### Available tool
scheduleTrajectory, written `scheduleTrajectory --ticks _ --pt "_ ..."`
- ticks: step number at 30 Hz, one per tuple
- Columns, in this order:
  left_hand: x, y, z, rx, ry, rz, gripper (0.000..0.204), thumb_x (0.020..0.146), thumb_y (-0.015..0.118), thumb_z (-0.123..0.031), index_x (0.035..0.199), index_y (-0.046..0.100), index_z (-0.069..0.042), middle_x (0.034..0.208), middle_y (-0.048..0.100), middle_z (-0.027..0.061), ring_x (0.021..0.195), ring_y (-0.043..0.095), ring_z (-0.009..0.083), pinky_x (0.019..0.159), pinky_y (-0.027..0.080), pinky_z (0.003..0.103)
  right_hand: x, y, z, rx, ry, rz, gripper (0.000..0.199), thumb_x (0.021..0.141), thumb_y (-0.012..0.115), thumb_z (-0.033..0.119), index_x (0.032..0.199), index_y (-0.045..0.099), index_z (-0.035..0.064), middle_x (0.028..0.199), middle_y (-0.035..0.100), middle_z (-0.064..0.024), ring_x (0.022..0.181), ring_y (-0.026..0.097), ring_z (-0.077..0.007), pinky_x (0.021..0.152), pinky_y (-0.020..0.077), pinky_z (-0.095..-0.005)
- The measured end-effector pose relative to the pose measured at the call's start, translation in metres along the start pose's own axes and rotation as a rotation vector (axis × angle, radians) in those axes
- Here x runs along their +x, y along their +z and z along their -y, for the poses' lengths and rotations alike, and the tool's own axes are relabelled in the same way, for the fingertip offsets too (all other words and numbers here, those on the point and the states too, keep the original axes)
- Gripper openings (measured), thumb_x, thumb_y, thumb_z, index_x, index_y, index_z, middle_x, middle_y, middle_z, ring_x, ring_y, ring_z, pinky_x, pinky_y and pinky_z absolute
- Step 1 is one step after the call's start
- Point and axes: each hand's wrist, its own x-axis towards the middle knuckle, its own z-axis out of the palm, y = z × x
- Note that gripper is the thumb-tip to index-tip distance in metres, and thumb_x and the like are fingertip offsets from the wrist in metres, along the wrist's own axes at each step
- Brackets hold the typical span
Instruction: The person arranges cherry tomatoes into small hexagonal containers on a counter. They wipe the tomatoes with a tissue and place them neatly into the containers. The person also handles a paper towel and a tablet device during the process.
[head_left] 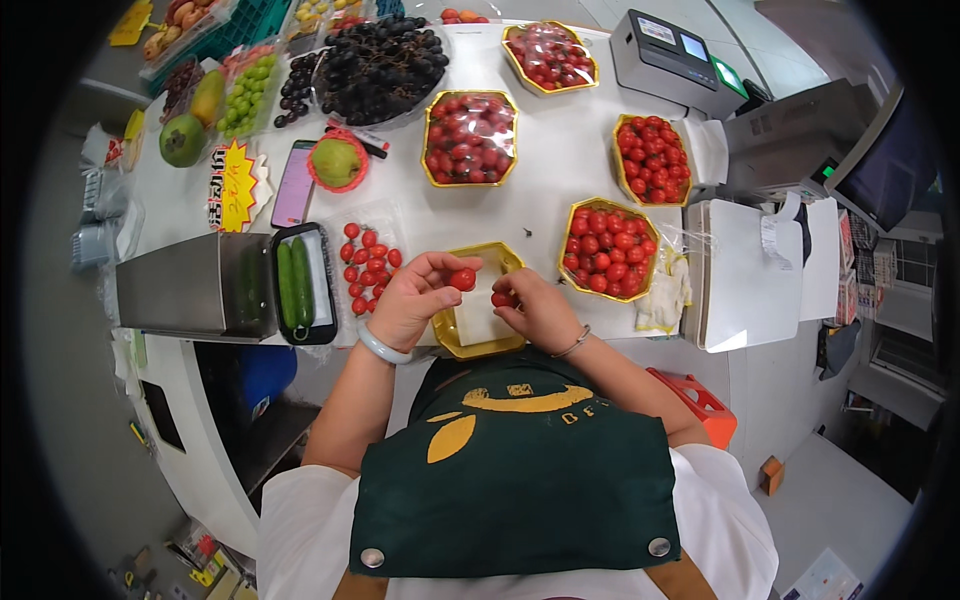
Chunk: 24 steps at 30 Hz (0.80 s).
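My left hand [415, 300] holds a cherry tomato [462, 280] between thumb and fingers, above the left side of a yellow-rimmed box [470, 349]. Over the box's right side, my right hand [540, 312] pinches another red cherry tomato, partly hidden by the fingers. A pale liner shows in the box, and my hands cover part of its inside. Left of my left hand, several loose cherry tomatoes [368, 262] lie on clear plastic. A yellow-rimmed box filled with cherry tomatoes [608, 250] stands just beyond my right hand.
Further boxes of cherry tomatoes [652, 160] and film-covered ones [470, 140] stand farther back. Cucumbers [295, 285] in a black tray, a steel box [195, 287], a phone [294, 185] and a netted fruit [338, 163] lie left. A label printer [670, 65] and white boards [750, 275] are right.
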Motion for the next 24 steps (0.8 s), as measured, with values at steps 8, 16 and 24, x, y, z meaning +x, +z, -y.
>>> scheduleTrajectory --ticks 8,16,24 --pt "-0.016 -0.005 -0.004 0.159 0.146 -0.092 0.029 0.081 0.062 0.006 0.109 0.06 -0.001 0.118 0.06 0.0074 0.104 0.058 0.0141 0.094 0.046 0.029 0.012 0.017 0.002 -0.447 -0.011 -0.086 0.033 0.079 0.068 0.017 0.108 0.056 0.0084 0.098 0.057 -0.0106 0.09 0.06 -0.0307 0.072 0.0507 -0.041" --pt "-0.024 -0.06 0.005 1.474 0.525 -0.561 0.039 0.074 0.067 -0.001 0.112 0.062 -0.004 0.113 0.057 0.0138 0.104 0.056 0.0298 0.088 0.048 0.035 -0.009 -0.093 -0.022 -0.529 0.072 -0.622 0.017 0.082 0.063 0.01 0.099 0.064 0.0067 0.092 0.061 -0.0125 0.09 0.059 -0.0325 0.076 0.0483 -0.0411" --pt "0.0 0.003 0.058 1.38 0.222 -0.348 0.055 0.081 0.063 -0.008 0.133 0.045 -0.009 0.104 0.056 0.0154 0.095 0.057 0.0329 0.08 0.049 0.04 0.006 -0.103 -0.036 -0.62 0.057 -0.421 0.017 0.074 0.073 0.016 0.088 0.066 0.0108 0.091 0.059 -0.0089 0.088 0.058 -0.0299 0.075 0.0497 -0.0403"
